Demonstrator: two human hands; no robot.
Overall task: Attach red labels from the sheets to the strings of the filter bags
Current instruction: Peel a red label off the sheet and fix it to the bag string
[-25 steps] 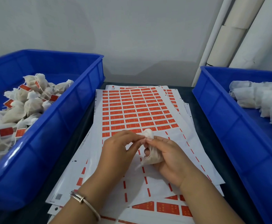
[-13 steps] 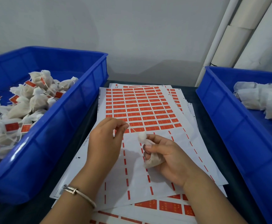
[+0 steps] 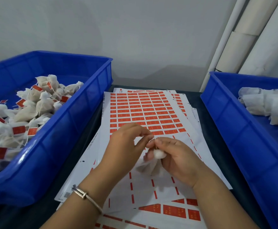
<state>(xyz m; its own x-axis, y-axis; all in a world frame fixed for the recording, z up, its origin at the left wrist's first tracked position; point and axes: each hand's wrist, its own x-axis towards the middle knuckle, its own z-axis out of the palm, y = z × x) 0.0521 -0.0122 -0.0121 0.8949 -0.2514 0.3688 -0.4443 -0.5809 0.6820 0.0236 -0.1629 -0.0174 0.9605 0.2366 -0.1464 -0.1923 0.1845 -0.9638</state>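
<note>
A white filter bag [image 3: 153, 166] hangs from my right hand [image 3: 176, 159], which grips its gathered neck above the label sheet [image 3: 145, 113]. My left hand [image 3: 126, 146] meets the right at the bag's top, thumb and forefinger pinched together at the bag's string; the string itself is too thin to make out. The top sheet carries rows of red labels in its far half, while its near half is peeled bare. No label is visible between my fingers.
A blue bin [image 3: 60, 129] on the left holds several labelled filter bags [image 3: 40, 103]. Another blue bin [image 3: 234, 121] on the right holds plain white bags [image 3: 270, 106]. More label sheets [image 3: 176, 210] lie stacked beneath. White pipes [image 3: 244, 38] stand at the back right.
My left hand moved away from the bag toward the sheet, then came back to the bag's top beside my right hand. The right hand kept hold of the bag.
</note>
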